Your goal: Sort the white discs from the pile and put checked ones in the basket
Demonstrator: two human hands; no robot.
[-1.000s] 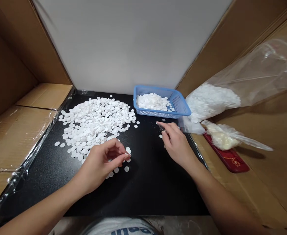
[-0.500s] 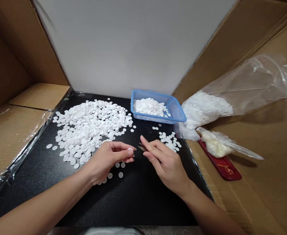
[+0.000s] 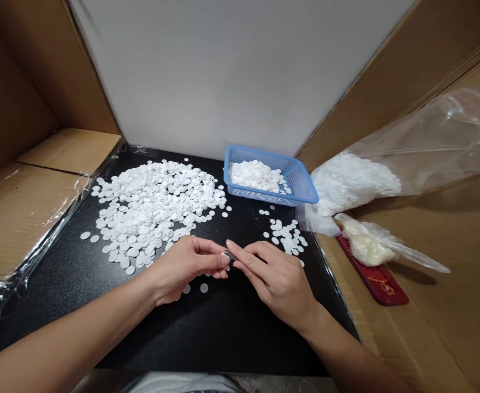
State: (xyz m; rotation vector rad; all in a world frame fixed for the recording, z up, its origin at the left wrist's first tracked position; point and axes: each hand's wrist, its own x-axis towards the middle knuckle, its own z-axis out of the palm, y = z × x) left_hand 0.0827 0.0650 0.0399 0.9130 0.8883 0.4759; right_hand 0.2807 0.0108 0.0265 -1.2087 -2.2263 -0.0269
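white disc (image 3: 225, 255) pinched in left hand (image 3: 184, 268), just above black surface (image 3: 219, 338); thin dark tool (image 3: 231, 255) grasped in right hand (image 3: 278, 281), tip at disc, mostly hidden by fingers. work on this disc looks underway. large heap (image 3: 153, 204) left, small group (image 3: 289, 238) right, more discs in blue basket (image 3: 260, 195) beyond. which are done, which remain: cannot tell.

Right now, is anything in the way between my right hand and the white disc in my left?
Nothing visible is in the way: your right hand holds a slim tool, its tip by the disc in your left hand. Whether tip and disc touch is too small to tell.
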